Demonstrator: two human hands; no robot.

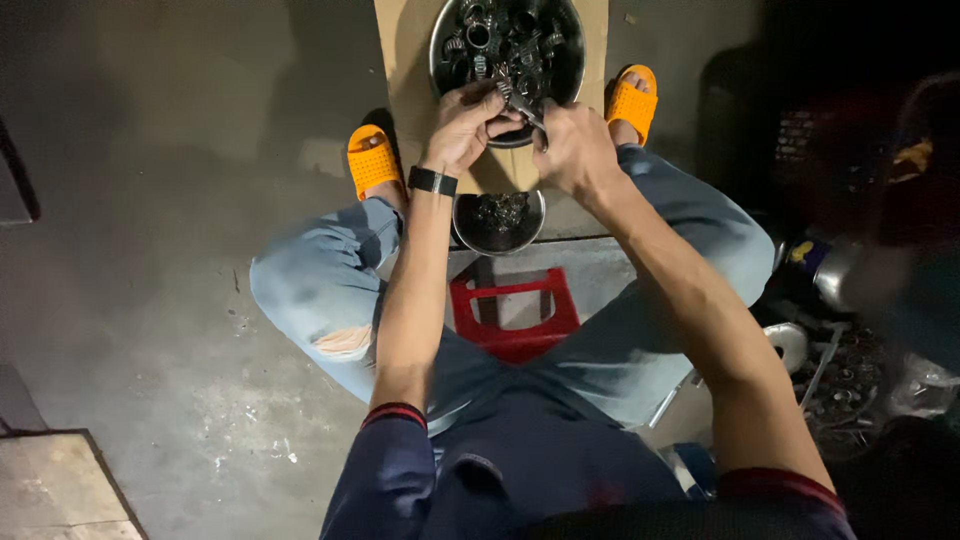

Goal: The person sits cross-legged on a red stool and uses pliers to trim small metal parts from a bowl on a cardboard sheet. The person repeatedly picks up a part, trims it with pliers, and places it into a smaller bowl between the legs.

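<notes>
Both hands pinch one small metal part (520,105) over the big steel bowl (440,45), top centre.
Left hand (465,125) & right hand (572,148) closed on it; best kept low over bowl, grip firm.

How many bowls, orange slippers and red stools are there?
Metal bowls: 2 – the large bowl and the small bowl
Orange slippers: 2 – one, the other
Red stools: 1 – the red stool
Total: 5
</notes>
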